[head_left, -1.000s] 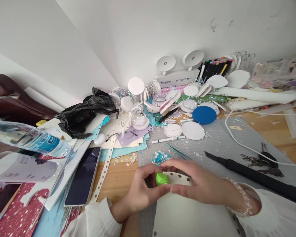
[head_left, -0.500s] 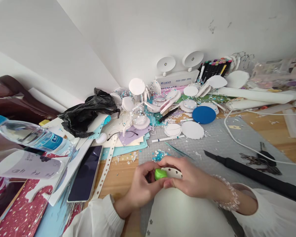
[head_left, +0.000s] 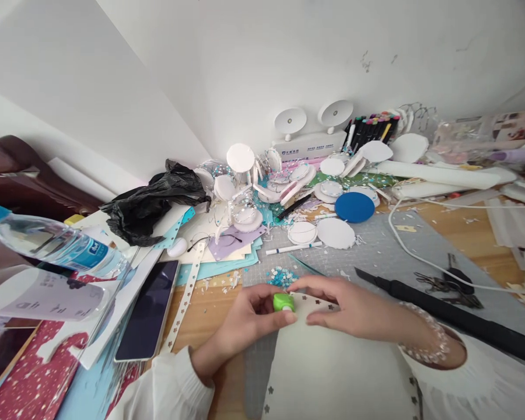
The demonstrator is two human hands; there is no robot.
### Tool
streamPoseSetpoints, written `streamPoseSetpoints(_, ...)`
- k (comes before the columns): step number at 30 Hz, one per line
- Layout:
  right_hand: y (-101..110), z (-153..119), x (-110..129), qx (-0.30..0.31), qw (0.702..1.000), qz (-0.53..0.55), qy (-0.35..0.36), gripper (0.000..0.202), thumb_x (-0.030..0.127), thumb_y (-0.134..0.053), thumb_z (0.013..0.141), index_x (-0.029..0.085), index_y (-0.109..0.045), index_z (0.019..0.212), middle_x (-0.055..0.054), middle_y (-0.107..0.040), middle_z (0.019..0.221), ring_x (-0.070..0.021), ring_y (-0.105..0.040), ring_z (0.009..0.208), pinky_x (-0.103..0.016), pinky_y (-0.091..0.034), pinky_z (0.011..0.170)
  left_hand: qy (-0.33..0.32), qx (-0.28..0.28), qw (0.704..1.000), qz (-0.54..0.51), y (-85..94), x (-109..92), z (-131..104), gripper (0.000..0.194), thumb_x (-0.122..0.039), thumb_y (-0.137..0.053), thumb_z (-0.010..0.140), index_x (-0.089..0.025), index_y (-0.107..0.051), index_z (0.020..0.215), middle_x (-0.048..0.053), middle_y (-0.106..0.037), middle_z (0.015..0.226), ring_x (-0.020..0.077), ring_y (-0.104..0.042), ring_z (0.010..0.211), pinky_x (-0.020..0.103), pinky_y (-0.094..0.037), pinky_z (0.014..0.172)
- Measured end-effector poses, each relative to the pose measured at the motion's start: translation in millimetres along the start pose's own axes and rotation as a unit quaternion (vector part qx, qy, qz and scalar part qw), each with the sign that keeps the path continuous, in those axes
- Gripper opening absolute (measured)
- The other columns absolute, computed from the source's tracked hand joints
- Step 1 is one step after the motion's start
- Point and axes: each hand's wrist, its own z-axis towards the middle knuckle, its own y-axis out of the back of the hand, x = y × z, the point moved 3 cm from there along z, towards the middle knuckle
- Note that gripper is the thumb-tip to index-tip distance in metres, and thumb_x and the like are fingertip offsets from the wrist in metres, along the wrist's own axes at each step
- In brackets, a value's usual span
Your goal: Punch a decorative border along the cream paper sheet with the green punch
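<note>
My left hand [head_left: 250, 318] is closed around a small bright green punch [head_left: 283, 302], its thumb resting on the near side. The punch sits at the top left corner of a cream paper sheet [head_left: 341, 367]. Small flower-shaped holes run along the sheet's edges. My right hand [head_left: 347, 306] is at the sheet's top edge, with thumb and fingers apart above and below it; whether the fingertips pinch the paper is hard to see. Just beyond the punch lies a pile of blue and white confetti [head_left: 282, 276].
A phone [head_left: 147, 312], a punched paper strip [head_left: 186, 303] and a water bottle [head_left: 70, 245] lie to the left. A black craft knife [head_left: 450, 312] and keys [head_left: 452, 286] are at the right. White discs [head_left: 336, 233], a blue disc [head_left: 354, 207] and a black bag [head_left: 157, 198] stand farther back.
My right hand has moved off the punch toward the right, and its fingers have spread. More of the sheet's punched top edge shows. The view has shifted slightly.
</note>
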Motion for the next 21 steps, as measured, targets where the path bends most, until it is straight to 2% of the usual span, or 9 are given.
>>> streamPoseSetpoints(2, 3.1, -4.0, -0.5, -0.016, 1.0, -0.013, -0.001, 0.042, 0.019, -0.062, 0.079, 0.024, -0.063, 0.121, -0.005, -0.07, 0.116, -0.0238, -0.067, 0.101, -0.034, -0.053, 0.086, 0.007, -0.001, 1.0, -0.025, 2.5, -4.9, -0.7, 0.047, -0.05, -0.084, 0.06, -0.013, -0.068, 0.084, 0.0, -0.058, 0.069, 0.0105, -0.047, 0.062, 0.022, -0.036, 0.057)
streamPoseSetpoints(5, 8.0, -8.8, -2.4, -0.059, 0.998, -0.011, -0.003, 0.039, 0.024, -0.063, 0.08, 0.024, -0.063, 0.119, -0.007, -0.066, 0.125, -0.0272, -0.062, 0.114, -0.037, -0.052, 0.091, -0.004, -0.006, 0.999, -0.034, 7.0, -10.3, -1.8, 0.042, -0.05, -0.081, 0.066, -0.013, -0.069, 0.082, 0.001, -0.063, 0.072, 0.0099, -0.048, 0.059, 0.022, -0.037, 0.057)
streamPoseSetpoints(10, 11.6, -22.6, -13.4, -0.177, 0.984, 0.002, -0.023, 0.036, 0.033, -0.059, 0.085, 0.022, -0.06, 0.119, -0.009, -0.067, 0.122, -0.0263, -0.063, 0.111, -0.036, -0.052, 0.093, -0.033, 0.005, 0.996, -0.088, 15.7, -5.5, -1.4, 0.04, -0.052, -0.066, 0.082, -0.013, -0.068, 0.077, 0.004, -0.063, 0.072, 0.0105, -0.048, 0.059, 0.023, -0.037, 0.059)
streamPoseSetpoints(13, 3.5, -39.9, -26.4, -0.253, 0.965, -0.047, -0.047, 0.036, 0.039, -0.053, 0.09, 0.021, -0.055, 0.121, -0.012, -0.065, 0.123, -0.0273, -0.064, 0.11, -0.038, -0.053, 0.091, -0.025, 0.013, 0.988, -0.151, 19.3, -0.4, 0.5, 0.043, -0.055, -0.059, 0.087, -0.013, -0.069, 0.084, 0.005, -0.064, 0.077, 0.012, -0.051, 0.064, 0.023, -0.039, 0.063)
streamPoseSetpoints(15, -5.0, -52.5, -32.4, -0.285, 0.947, -0.133, -0.058, 0.036, 0.034, -0.05, 0.091, 0.021, -0.052, 0.125, -0.013, -0.063, 0.126, -0.0293, -0.062, 0.112, -0.042, -0.052, 0.093, -0.021, 0.013, 0.985, -0.172, 20.4, 0.3, 1.7, 0.043, -0.055, -0.057, 0.088, -0.013, -0.069, 0.089, 0.006, -0.065, 0.081, 0.0119, -0.052, 0.065, 0.022, -0.041, 0.064)
streamPoseSetpoints(18, -13.9, -64.3, -23.0, -0.331, 0.9, -0.284, 0.018, 0.045, 0.025, -0.05, 0.09, 0.024, -0.044, 0.135, -0.014, -0.055, 0.133, -0.0321, -0.05, 0.125, -0.051, -0.042, 0.103, -0.013, 0.013, 0.982, -0.186, 19.8, -1.8, 2.4, 0.043, -0.054, -0.058, 0.088, -0.012, -0.07, 0.092, 0.007, -0.067, 0.083, 0.0113, -0.052, 0.065, 0.022, -0.042, 0.065)
streamPoseSetpoints(21, -16.6, -55.3, 0.6, -0.311, 0.887, -0.323, 0.107, 0.047, 0.019, -0.049, 0.092, 0.027, -0.041, 0.137, -0.013, -0.051, 0.133, -0.0291, -0.047, 0.127, -0.047, -0.041, 0.104, -0.006, 0.001, 0.984, -0.18, 16.9, -3.9, 2.9, 0.044, -0.054, -0.062, 0.086, -0.011, -0.07, 0.09, 0.007, -0.067, 0.081, 0.0109, -0.053, 0.065, 0.022, -0.043, 0.066)
